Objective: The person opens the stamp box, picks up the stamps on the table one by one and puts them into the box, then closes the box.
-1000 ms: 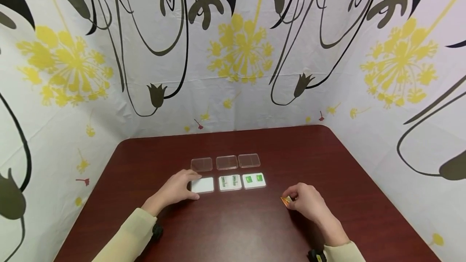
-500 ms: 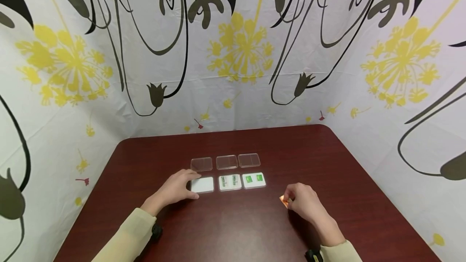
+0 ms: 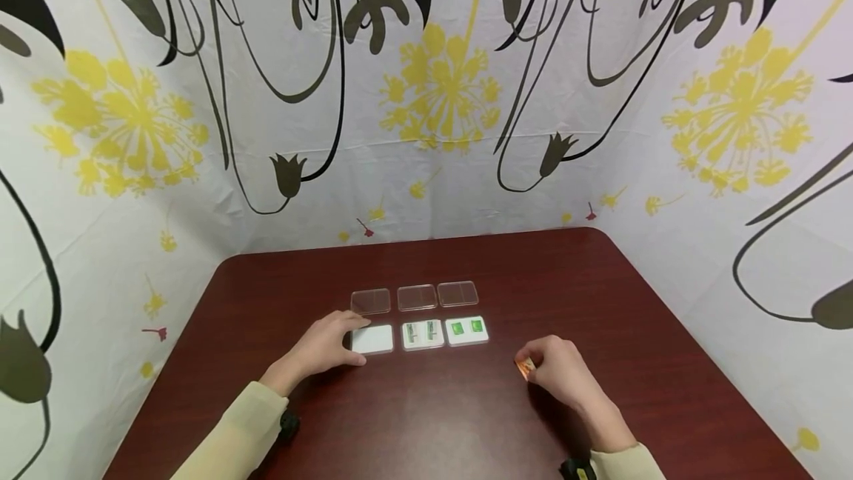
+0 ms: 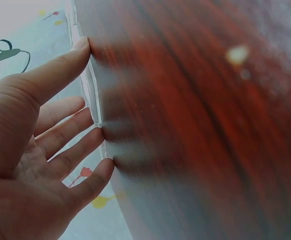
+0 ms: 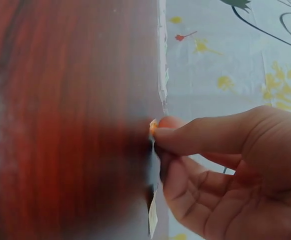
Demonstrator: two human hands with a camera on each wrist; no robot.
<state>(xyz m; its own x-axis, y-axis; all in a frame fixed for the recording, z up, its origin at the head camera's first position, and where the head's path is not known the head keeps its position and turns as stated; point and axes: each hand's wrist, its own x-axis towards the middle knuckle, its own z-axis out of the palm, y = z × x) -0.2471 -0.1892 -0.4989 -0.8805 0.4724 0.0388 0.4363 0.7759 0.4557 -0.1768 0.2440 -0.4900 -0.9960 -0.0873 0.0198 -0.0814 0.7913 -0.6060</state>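
Observation:
In the head view, my left hand [image 3: 326, 347] lies at the left end of a shallow case with a plain white face [image 3: 373, 340]. Its index finger reaches the far edge and its thumb lies by the near edge. The left wrist view has the fingers fairly straight and spread, tips at the table surface. Farther right, my right hand [image 3: 560, 369] pinches a small, flat orange piece [image 3: 525, 368] between thumb and fingers, at or just above the table. Only a bit of this orange piece [image 5: 153, 127] shows in the right wrist view; the fingers hide the rest.
Right of the white-faced case sit a case with grey-green print [image 3: 423, 334] and one with two green squares [image 3: 467, 330]. Behind them is a row of clear shallow trays or lids [image 3: 370, 301]. Patterned cloth [image 3: 426, 191] surrounds the dark red table [image 3: 413, 421].
The orange piece tilts slightly between my right fingers, with its visible face shifting. My left hand and the cases keep their places.

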